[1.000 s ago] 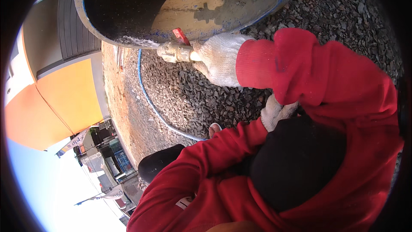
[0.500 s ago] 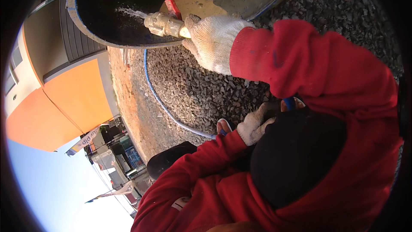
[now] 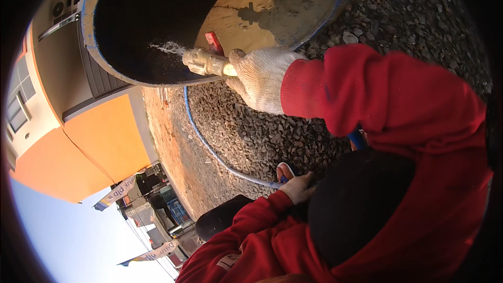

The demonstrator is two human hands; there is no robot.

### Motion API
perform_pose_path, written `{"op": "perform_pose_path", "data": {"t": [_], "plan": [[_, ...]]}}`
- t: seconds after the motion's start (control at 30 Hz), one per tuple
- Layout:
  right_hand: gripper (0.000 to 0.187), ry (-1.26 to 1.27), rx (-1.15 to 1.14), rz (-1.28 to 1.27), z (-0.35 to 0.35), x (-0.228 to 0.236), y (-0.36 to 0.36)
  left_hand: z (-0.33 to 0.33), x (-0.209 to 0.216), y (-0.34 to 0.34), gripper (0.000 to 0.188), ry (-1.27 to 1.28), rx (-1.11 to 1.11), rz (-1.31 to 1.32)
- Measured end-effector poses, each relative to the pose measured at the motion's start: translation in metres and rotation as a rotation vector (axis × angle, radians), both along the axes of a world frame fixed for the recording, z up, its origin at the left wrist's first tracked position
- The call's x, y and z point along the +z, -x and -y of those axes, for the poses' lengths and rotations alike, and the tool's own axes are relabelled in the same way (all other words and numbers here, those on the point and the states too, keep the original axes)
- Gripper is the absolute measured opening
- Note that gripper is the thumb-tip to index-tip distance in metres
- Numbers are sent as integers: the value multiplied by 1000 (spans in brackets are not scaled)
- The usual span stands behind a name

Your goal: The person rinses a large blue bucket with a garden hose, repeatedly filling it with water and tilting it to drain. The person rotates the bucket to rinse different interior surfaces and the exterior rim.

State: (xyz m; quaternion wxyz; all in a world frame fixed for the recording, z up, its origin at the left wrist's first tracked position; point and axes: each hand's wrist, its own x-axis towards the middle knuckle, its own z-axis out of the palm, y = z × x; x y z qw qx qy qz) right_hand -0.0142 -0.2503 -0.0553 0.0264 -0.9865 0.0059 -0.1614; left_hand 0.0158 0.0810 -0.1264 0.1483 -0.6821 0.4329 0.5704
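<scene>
My right hand (image 3: 264,78), in a soiled white knit glove, grips a short pale pipe (image 3: 229,68) with a grimy beige valve (image 3: 200,63) on its end. A red lever handle (image 3: 213,43) stands up from the valve. Water (image 3: 168,47) sprays from the valve's mouth into a large round drum (image 3: 90,31), whose blue-edged rim lies beside the hand. Low between my knees is my gloved left hand (image 3: 298,188), close to a sandalled foot (image 3: 285,171) and a blue hose (image 3: 201,137). Its fingertips are hidden behind my dark knee (image 3: 356,199).
Grey gravel (image 3: 251,126) spreads below the drum and around my feet, turning to brown dirt at the left. An orange-walled building (image 3: 110,136) stands farther left, with small flags (image 3: 118,191) beyond it. The hose curves from the drum toward my foot.
The valve, drum and right hand now sit lower in view. My left hand has shifted left and down, its fingers less visible. Water keeps spraying.
</scene>
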Motion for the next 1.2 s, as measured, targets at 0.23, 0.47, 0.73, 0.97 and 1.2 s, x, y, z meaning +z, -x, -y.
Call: {"op": "perform_pose_path", "data": {"t": [0.23, 0.47, 0.73, 0.97, 1.2], "plan": [[37, -369, -509, 668, 10, -19, -8, 17, 9, 3, 45, 49, 7, 33], [33, -50, -64, -75, 36, -10, -10, 23, 9, 7, 43, 99, -67, 3], [24, -181, -247, -78, 60, 1, -12, 18, 6, 4, 42, 128, -131, 32], [18, -238, -233, -190, 80, -10, -15, 34, 15, 7, 44, 18, -46, 41], [28, -324, -191, -355, 88, -25, -17, 47, 26, 9, 43, -18, -57, 48]]}}
